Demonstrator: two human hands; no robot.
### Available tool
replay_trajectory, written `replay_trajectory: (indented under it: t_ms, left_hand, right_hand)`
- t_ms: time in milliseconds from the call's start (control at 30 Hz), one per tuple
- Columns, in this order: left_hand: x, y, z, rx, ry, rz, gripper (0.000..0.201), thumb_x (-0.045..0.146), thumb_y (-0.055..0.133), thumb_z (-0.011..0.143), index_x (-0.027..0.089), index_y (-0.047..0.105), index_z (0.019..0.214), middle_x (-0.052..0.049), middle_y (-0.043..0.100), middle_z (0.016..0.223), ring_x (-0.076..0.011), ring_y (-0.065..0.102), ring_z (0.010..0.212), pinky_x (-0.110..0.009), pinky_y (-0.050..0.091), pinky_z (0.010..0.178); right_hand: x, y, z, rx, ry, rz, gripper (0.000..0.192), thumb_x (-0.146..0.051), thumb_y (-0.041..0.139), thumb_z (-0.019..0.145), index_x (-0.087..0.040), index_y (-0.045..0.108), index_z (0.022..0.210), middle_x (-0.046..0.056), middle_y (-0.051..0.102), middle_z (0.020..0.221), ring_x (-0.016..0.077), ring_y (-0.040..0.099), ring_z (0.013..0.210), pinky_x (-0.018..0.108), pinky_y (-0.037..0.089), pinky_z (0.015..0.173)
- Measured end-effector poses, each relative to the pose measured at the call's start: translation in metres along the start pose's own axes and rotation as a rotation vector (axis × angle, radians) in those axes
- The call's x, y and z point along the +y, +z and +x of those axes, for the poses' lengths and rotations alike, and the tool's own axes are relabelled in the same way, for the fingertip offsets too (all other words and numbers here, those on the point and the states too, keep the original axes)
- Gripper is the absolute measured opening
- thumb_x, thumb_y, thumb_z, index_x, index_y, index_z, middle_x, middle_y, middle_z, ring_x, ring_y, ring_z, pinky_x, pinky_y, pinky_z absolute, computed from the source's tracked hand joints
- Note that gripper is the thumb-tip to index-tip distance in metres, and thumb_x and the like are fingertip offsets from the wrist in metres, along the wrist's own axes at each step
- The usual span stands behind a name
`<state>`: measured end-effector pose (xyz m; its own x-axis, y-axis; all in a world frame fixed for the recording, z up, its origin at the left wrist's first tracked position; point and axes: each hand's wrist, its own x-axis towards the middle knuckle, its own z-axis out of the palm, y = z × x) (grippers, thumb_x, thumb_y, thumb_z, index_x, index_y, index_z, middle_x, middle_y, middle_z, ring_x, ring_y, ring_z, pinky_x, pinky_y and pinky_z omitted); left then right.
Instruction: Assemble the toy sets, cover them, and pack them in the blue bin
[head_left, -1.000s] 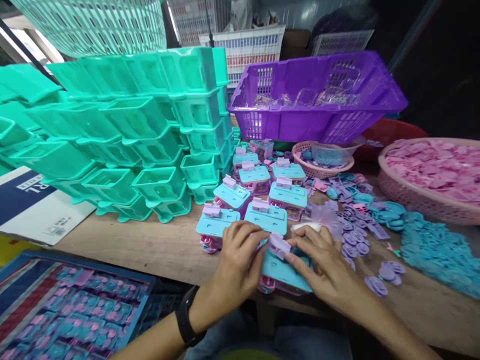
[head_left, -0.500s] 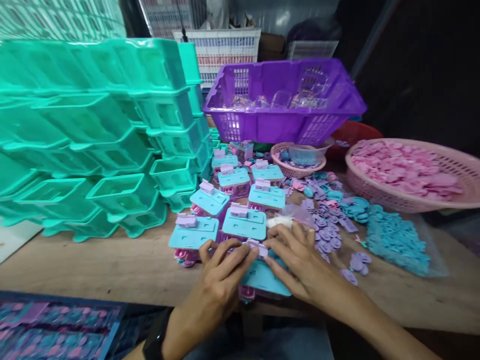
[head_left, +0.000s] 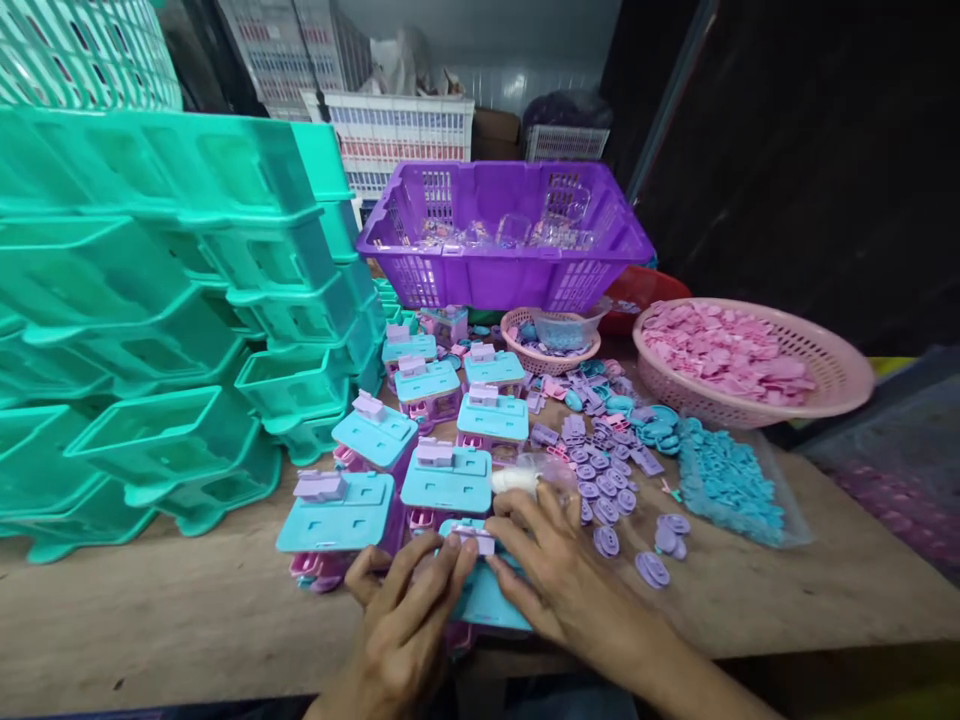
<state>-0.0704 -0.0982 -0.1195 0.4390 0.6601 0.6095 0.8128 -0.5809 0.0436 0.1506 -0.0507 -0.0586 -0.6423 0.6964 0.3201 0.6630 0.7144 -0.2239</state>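
Both hands pinch one toy: left hand (head_left: 405,625) steadies the blue lid (head_left: 487,600) at the tabletop's (head_left: 150,620) near edge, right hand (head_left: 562,580) presses the lilac clip (head_left: 474,540) onto it. Finished toys (head_left: 446,480) sit at twelve o'clock, lilac parts (head_left: 607,480) at two within reach.

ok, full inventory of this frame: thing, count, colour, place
toy units: about eight, blue tops on pink bases, bench centre
held toy unit: one, blue with lilac piece, near edge
stacked shells: many, teal, left
basket: one, purple, clear parts inside, back
small basket: one, pink, behind units
large basket: one, pink, pink pieces, right
loose discs: many, lilac, centre right
blue pieces: pile, right
left hand: on held toy unit
right hand: on held toy unit
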Motion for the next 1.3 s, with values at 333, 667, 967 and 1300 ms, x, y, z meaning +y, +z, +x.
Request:
replay_trajectory:
  t_ms: [333, 667, 967, 1300]
  left_hand:
    - [-0.001, -0.037, 0.05, 0.069, -0.045, -0.2, 0.037, 0.003, 0.051, 0.09, 0.025, 0.071, 0.111, -0.003, 0.075, 0.095, -0.0246, 0.064, 0.106, -0.044, 0.042, 0.097]
    - [0.017, -0.002, 0.177, -0.003, 0.281, -0.349, 0.03, 0.002, 0.041, 0.094, 0.02, 0.062, 0.081, -0.005, 0.066, 0.083, -0.021, 0.056, 0.083, -0.035, 0.044, 0.072]
    - [0.013, 0.042, 0.18, -0.011, 0.308, -0.354, 0.027, 0.01, 0.04, 0.102, 0.021, 0.061, 0.09, -0.004, 0.069, 0.093, -0.0217, 0.057, 0.097, -0.035, 0.045, 0.084]
    - [-0.009, 0.036, 0.152, -0.156, 0.096, -0.436, 0.026, 0.006, 0.04, 0.092, 0.02, 0.062, 0.09, -0.007, 0.067, 0.094, -0.0236, 0.055, 0.094, -0.037, 0.046, 0.08]
  right_hand:
    - [0.088, -0.018, -0.009, 0.215, 0.222, 0.262, 0.03, -0.034, 0.047, 0.104, -0.029, 0.075, 0.114, 0.005, 0.075, 0.115, 0.0224, 0.071, 0.105, 0.038, 0.057, 0.091]
    - [0.314, -0.106, -0.031, 0.474, 0.766, -0.317, 0.045, -0.032, 0.044, 0.093, -0.011, 0.073, 0.12, 0.025, 0.069, 0.122, 0.0394, 0.063, 0.119, 0.058, 0.046, 0.105]
    - [0.385, -0.111, 0.019, -0.019, 0.854, -0.317, 0.072, -0.067, 0.063, 0.084, -0.024, 0.064, 0.141, 0.016, 0.057, 0.151, 0.0392, 0.051, 0.141, 0.055, 0.042, 0.113]
    - [0.404, -0.084, 0.025, -0.1, 0.977, -0.446, 0.07, -0.066, 0.053, 0.089, -0.024, 0.06, 0.145, 0.021, 0.067, 0.136, 0.0415, 0.064, 0.124, 0.062, 0.045, 0.104]
